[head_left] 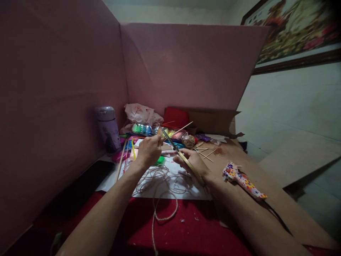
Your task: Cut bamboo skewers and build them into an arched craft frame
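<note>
The left hand (149, 150) grips a wooden stick (184, 127) by the scissors (183, 157) in the right hand (197, 161); tangled twine (157, 174) lies at six o'clock, a purple bottle (108, 129) at nine, a flower-patterned glue gun (243, 180) at four

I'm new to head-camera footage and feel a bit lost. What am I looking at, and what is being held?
There is no machine here: you see a person's bare arms and hands, filmed by one camera worn on the head, looking forward and down. The left hand holds a thin stick. The right hand holds scissors, their blades up near that stick; I can't tell whether they touch it. Below, loose string lies over white paper. A purple bottle stands at the picture's left; at its right lies what looks like a patterned glue gun.
</note>
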Demonstrator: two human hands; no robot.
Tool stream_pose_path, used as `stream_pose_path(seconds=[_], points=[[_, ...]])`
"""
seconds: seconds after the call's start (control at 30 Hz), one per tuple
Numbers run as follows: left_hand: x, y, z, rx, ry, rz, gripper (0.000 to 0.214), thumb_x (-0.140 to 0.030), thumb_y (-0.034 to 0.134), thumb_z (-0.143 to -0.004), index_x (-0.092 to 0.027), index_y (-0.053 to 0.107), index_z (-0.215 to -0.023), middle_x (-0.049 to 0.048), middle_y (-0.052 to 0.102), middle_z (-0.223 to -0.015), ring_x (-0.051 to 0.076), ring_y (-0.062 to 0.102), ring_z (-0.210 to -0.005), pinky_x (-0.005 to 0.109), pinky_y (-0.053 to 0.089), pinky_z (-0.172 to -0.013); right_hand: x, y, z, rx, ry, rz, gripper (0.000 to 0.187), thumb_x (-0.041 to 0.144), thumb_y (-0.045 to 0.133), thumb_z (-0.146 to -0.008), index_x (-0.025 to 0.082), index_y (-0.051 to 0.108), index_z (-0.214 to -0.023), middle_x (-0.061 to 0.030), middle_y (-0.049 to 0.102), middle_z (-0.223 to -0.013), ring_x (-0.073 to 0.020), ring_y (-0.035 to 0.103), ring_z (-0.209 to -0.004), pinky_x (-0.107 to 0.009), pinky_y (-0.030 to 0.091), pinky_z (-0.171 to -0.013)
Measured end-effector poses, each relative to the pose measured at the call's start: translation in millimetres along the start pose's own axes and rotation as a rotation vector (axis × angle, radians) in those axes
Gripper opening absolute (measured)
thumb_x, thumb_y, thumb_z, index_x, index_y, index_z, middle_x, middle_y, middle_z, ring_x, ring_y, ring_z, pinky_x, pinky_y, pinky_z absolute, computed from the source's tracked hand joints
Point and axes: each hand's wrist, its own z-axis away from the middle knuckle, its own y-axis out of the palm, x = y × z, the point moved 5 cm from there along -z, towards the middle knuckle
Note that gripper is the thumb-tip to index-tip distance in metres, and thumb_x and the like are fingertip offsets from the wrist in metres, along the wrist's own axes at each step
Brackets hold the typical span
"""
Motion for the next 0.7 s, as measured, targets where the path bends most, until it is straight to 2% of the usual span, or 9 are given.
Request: stream_pose_path(seconds=[0.17,0.27,0.37,0.43,0.57,0.63,0.7], points=[[23,-18.0,-4,-0.169,-0.22,-0.076,0.033,-0.035,0.036,-0.088,-0.019,0.064,-0.079,0.0098,0.066,-0.071,0.022,0.059,-0.066,0.03,0.023,-0.055,-14,5,-3,-0.008,0.066,0.085,0.05,0.058,0.065,-0.064,0.015,0.063,-0.091,-0.0017,0.061,-0.066,-0.0142,0.055,-0.058,-0.023,0.039,-0.051],[35,-30.3,-4,-0.327,-0.308,0.012,0.031,-0.034,0.038,-0.087,-0.019,0.062,-0.076,0.0085,0.065,-0.069,0.021,0.057,-0.067,0.029,0.025,-0.055,-23,9,-4,-0.042,0.125,0.163,0.042,0.044,0.071,-0.06,0.016,0.061,-0.09,-0.0026,0.065,-0.075,-0.0161,0.058,-0.066,-0.024,0.042,-0.056],[35,-32.0,-4,-0.408,-0.269,0.168,0.029,-0.034,0.041,-0.086,-0.018,0.06,-0.07,0.0053,0.062,-0.064,0.017,0.055,-0.063,0.027,0.027,-0.055,-23,18,-4,-0.058,0.133,0.187,0.034,0.021,0.067,-0.061,0.017,0.057,-0.093,-0.003,0.066,-0.082,-0.0165,0.06,-0.073,-0.024,0.044,-0.063],[29,-28.2,-4,-0.401,-0.204,0.273,0.03,-0.034,0.042,-0.085,-0.018,0.058,-0.065,0.0026,0.057,-0.058,0.015,0.051,-0.058,0.025,0.028,-0.054,-20,25,-5,-0.054,0.109,0.212,0.038,0.013,0.061,-0.062,0.018,0.056,-0.099,-0.003,0.066,-0.087,-0.0168,0.06,-0.077,-0.024,0.044,-0.066],[14,-19.0,-2,-0.347,-0.088,0.379,0.032,-0.037,0.044,-0.084,-0.017,0.057,-0.062,-0.0003,0.052,-0.053,0.012,0.044,-0.051,0.024,0.027,-0.052,-9,37,-2,-0.005,-0.021,0.403,0.05,0.008,0.056,-0.066,0.019,0.052,-0.115,-0.0052,0.066,-0.098,-0.0181,0.059,-0.084,-0.026,0.041,-0.071],[9,-14.6,-1,-0.314,-0.046,0.406,0.032,-0.038,0.045,-0.083,-0.017,0.058,-0.063,-0.0008,0.052,-0.052,0.011,0.044,-0.051,0.023,0.028,-0.051,-4,41,1,0.02,-0.092,0.556,0.042,0.009,0.055,-0.072,0.019,0.055,-0.113,-0.007,0.065,-0.1,-0.0186,0.057,-0.088,-0.027,0.039,-0.075],[7,-11.0,0,-0.283,-0.013,0.419,0.031,-0.038,0.046,-0.082,-0.017,0.058,-0.063,-0.0013,0.051,-0.051,0.011,0.043,-0.05,0.023,0.028,-0.051,1,40,4,0.024,-0.14,0.723,0.026,0.015,0.053,-0.078,0.018,0.061,-0.103,-0.0085,0.065,-0.096,-0.0199,0.056,-0.088,-0.029,0.038,-0.077]])
